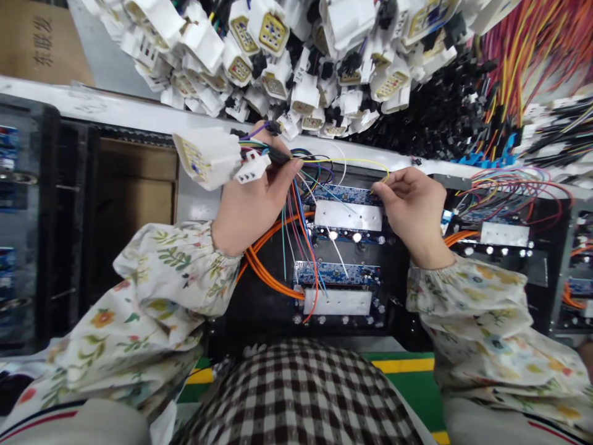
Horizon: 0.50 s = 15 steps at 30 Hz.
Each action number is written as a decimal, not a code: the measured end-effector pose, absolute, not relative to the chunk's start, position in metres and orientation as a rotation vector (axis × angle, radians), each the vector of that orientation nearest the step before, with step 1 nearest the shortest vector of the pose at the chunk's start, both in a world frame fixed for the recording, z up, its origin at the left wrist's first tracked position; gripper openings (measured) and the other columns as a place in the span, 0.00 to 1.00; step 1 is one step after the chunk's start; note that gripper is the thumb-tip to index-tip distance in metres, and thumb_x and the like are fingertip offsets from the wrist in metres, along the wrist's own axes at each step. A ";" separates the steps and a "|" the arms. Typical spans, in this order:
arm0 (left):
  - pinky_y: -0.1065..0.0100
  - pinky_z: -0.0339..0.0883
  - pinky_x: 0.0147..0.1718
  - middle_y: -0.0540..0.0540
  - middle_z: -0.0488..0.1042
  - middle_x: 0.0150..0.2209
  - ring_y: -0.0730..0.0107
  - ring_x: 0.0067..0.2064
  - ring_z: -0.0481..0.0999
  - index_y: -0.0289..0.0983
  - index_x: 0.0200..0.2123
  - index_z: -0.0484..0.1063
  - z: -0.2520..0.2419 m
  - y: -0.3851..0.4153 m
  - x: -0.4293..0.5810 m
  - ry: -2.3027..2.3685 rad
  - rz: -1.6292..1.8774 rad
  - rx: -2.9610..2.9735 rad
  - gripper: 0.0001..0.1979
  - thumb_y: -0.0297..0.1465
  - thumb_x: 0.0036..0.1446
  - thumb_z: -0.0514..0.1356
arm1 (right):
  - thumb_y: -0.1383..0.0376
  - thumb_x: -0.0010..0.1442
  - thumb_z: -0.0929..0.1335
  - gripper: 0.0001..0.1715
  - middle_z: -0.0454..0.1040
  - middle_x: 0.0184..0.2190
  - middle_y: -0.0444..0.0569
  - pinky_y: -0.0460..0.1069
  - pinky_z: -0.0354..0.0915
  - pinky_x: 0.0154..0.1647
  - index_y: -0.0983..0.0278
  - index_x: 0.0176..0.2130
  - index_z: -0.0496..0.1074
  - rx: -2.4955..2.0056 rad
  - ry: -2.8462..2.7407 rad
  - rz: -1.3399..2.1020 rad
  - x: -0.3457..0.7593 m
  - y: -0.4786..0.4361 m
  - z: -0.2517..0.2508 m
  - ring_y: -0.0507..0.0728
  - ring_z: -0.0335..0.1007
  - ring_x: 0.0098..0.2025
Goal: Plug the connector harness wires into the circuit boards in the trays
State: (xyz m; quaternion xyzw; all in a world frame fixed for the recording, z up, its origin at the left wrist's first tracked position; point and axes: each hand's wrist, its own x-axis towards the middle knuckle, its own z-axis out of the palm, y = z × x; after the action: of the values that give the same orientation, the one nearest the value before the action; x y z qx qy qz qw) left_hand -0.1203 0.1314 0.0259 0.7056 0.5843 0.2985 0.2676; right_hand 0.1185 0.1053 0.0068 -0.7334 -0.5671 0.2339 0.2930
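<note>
My left hand [254, 201] grips a wire harness near its black sleeve, with a large white connector [208, 154] and a small white plug [252, 168] hanging to its left. Loose coloured wires fan out from it over a black housing. At the right, my right hand [410, 207] pinches the end of a yellow wire [356, 159] that arcs across from the harness. Between and below my hands lie two blue circuit boards [340, 271] with silver plates [348, 216]. Thick orange cables [273, 281] run to them from the left.
White connectors [303, 93] are heaped behind a white rail [384, 149]. Red and yellow wires [523, 55] lie at the upper right. Another wired board [504, 233] sits to the right, an open cardboard box [136, 185] to the left.
</note>
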 end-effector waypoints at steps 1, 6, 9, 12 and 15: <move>0.58 0.59 0.58 0.45 0.73 0.42 0.60 0.50 0.71 0.38 0.33 0.67 0.027 0.131 -0.120 1.574 0.804 1.910 0.08 0.36 0.60 0.56 | 0.69 0.51 0.70 0.07 0.71 0.23 0.43 0.48 0.65 0.28 0.62 0.27 0.65 -1.958 -1.514 0.619 0.119 0.105 0.006 0.51 0.68 0.25; 0.58 0.63 0.55 0.46 0.74 0.36 0.60 0.48 0.72 0.39 0.35 0.68 0.027 0.130 -0.122 1.582 0.764 1.950 0.10 0.38 0.62 0.53 | 0.67 0.52 0.70 0.06 0.72 0.25 0.44 0.50 0.64 0.32 0.62 0.28 0.67 -2.015 -1.644 0.500 0.122 0.104 0.010 0.51 0.67 0.26; 0.57 0.63 0.55 0.44 0.74 0.35 0.59 0.46 0.73 0.38 0.34 0.69 0.027 0.130 -0.121 1.597 0.735 1.965 0.11 0.38 0.61 0.53 | 0.64 0.49 0.72 0.10 0.71 0.26 0.45 0.52 0.63 0.33 0.63 0.30 0.68 -2.035 -1.777 0.238 0.114 0.101 0.022 0.53 0.66 0.27; 0.57 0.64 0.55 0.44 0.74 0.39 0.59 0.46 0.73 0.39 0.34 0.69 0.028 0.129 -0.120 1.593 0.760 1.972 0.11 0.38 0.61 0.52 | 0.59 0.55 0.69 0.09 0.71 0.30 0.49 0.52 0.63 0.34 0.63 0.33 0.72 -1.866 -2.033 0.220 0.092 0.099 0.038 0.56 0.68 0.32; 0.56 0.64 0.55 0.44 0.73 0.39 0.58 0.47 0.72 0.40 0.34 0.70 0.027 0.129 -0.121 1.617 0.782 2.005 0.11 0.39 0.61 0.52 | 0.62 0.58 0.66 0.08 0.72 0.34 0.51 0.52 0.64 0.34 0.62 0.33 0.74 -1.664 -2.297 0.408 0.075 0.099 0.051 0.56 0.68 0.35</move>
State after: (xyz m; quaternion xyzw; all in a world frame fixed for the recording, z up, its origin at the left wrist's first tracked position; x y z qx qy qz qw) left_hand -0.1208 0.1293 0.0271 0.7260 0.5857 0.2832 0.2229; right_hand 0.0753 0.0989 0.0505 -0.5753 -0.7939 0.1410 0.1376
